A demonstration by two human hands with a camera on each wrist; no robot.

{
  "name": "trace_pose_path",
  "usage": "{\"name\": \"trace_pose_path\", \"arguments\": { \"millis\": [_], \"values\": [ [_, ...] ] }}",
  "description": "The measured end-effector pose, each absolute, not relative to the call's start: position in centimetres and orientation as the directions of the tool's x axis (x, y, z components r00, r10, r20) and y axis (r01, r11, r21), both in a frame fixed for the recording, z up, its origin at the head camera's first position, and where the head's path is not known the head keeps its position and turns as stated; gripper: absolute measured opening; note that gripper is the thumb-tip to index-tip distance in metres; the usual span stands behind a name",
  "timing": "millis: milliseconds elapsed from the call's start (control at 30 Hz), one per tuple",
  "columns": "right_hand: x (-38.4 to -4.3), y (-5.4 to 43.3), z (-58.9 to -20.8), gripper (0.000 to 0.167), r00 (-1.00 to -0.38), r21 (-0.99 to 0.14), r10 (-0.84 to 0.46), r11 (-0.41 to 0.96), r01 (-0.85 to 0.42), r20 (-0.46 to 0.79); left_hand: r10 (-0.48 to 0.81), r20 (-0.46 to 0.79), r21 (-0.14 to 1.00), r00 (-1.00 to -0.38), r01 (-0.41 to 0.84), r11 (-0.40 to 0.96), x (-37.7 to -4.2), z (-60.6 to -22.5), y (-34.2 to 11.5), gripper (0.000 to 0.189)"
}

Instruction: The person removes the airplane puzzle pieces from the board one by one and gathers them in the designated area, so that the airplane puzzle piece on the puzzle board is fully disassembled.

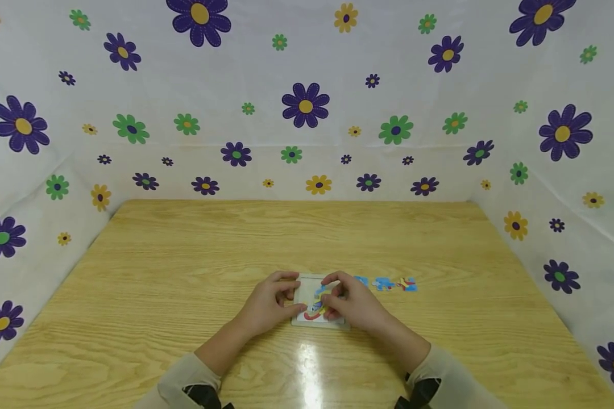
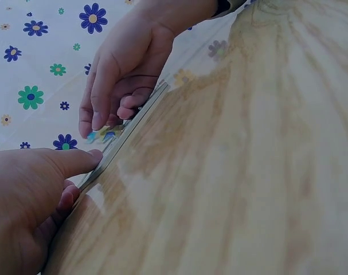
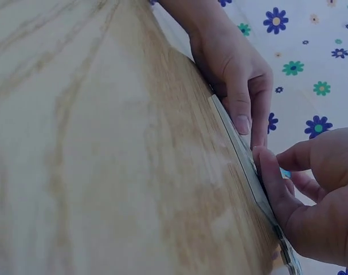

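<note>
A small white-framed puzzle tray (image 1: 307, 282) lies flat on the table, with a colourful picture in red, yellow and blue partly filling it. My left hand (image 1: 267, 302) holds the tray's left side, thumb over the front-left part and fingers along the far left edge. Over the tray's right half, my right hand (image 1: 357, 304) pinches a puzzle piece (image 2: 94, 136) between thumb and fingers. Blue and yellow show at those fingertips in the left wrist view, close over the tray. The right hand covers much of the tray's right side.
Right of the tray, beyond the right hand, lie loose puzzle pieces in a row: a partly hidden blue one (image 1: 361, 280), a blue one (image 1: 384, 283) and a blue, red and yellow one (image 1: 406, 284). A flowered cloth (image 1: 389, 102) walls the wooden table (image 1: 184, 244).
</note>
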State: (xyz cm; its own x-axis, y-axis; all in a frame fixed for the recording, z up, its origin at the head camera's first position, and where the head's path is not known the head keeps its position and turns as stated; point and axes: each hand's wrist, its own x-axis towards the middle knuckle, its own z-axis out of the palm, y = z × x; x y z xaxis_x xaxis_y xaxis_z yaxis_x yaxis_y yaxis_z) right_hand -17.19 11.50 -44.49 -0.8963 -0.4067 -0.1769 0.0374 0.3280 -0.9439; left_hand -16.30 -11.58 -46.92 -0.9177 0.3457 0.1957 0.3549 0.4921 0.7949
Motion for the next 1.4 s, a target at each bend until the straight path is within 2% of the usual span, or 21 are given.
{"name": "trace_pose_path", "arguments": {
  "millis": [200, 333, 533, 700, 967, 1400],
  "values": [
    [-17.2, 11.2, -43.7, 0.013, -0.935, -0.93, -0.308, 0.364, 0.055, -0.175, 0.339, 0.193, 0.796, -0.921, 0.349, 0.494, -16.4, -46.9, -11.6, 0.047],
    [-17.2, 11.8, -43.2, 0.011, -0.936, -0.912, -0.298, 0.407, 0.051, -0.185, 0.333, 0.191, 0.804, -0.923, 0.342, 0.487, -16.4, -46.9, -11.6, 0.046],
    [-17.0, 13.5, -43.1, 0.016, -0.903, -0.899, -0.4, 0.436, -0.035, -0.159, 0.334, 0.176, 0.817, -0.926, 0.327, 0.475, -16.4, -47.1, -11.6, 0.047],
    [-16.8, 14.7, -43.0, 0.025, -0.862, -0.931, -0.471, 0.366, 0.001, -0.186, 0.325, 0.167, 0.816, -0.931, 0.316, 0.485, -16.4, -47.0, -11.6, 0.047],
    [-16.6, 16.5, -42.9, 0.029, -0.857, -0.951, -0.448, 0.277, 0.137, -0.254, 0.33, 0.161, 0.816, -0.93, 0.313, 0.486, -16.4, -46.9, -11.6, 0.048],
    [-16.3, 19.4, -42.9, 0.032, -0.885, -0.946, -0.387, 0.287, 0.15, -0.257, 0.334, 0.163, 0.807, -0.929, 0.32, 0.496, -16.4, -47.0, -11.6, 0.048]
  ]
}}
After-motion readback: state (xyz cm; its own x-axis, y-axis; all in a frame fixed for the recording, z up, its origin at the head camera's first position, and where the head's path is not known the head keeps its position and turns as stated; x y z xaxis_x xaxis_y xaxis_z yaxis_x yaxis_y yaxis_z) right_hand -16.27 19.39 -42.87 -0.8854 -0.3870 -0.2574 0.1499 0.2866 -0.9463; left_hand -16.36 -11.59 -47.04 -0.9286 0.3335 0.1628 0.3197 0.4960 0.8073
